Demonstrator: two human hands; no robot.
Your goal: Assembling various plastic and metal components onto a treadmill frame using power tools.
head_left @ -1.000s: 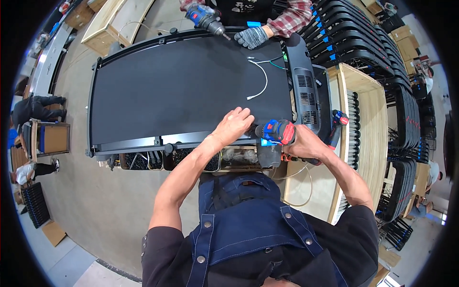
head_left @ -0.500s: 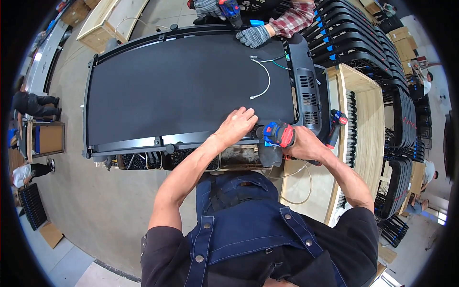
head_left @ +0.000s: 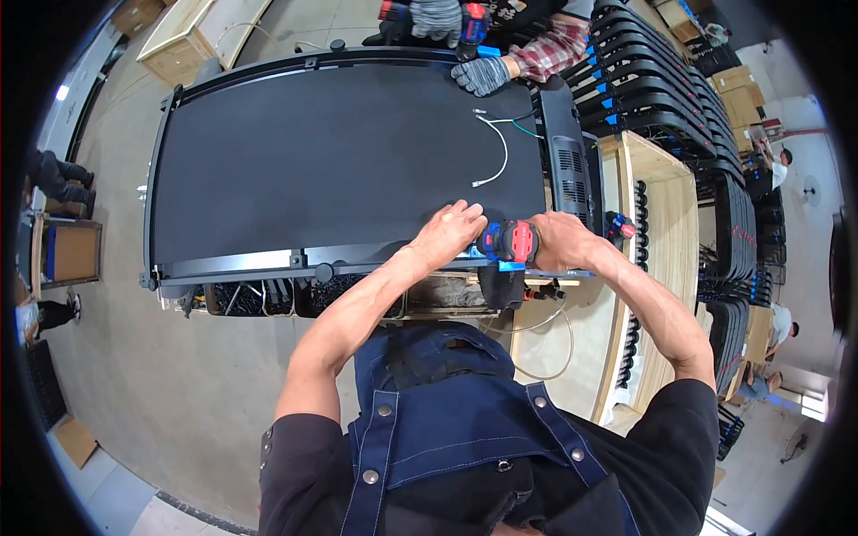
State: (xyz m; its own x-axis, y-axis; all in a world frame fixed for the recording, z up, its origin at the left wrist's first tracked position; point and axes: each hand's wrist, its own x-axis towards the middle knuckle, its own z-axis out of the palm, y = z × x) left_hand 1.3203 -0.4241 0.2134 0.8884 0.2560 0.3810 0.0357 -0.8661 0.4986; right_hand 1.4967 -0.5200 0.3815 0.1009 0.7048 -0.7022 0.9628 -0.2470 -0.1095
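A black treadmill deck lies before me, its dark side rail running along the near edge. My right hand is closed around a blue-and-red cordless drill at the rail's right part. Just left of the drill, my left hand rests on the belt's near edge, its bent fingers slightly apart and its thumb mostly hidden. The drill's tip is hidden from view. A white cable with connectors lies on the belt beyond my hands, near the vented motor cover.
Across the deck, a co-worker's gloved hand rests on it; their other gloved hand is beside another drill. A second drill sits right of my hand. Wooden crates and stacked black frames stand right.
My right hand has moved farther from me and the drill has turned, sitting closer to my left hand. The view has shifted slightly. The co-worker's drill has swung.
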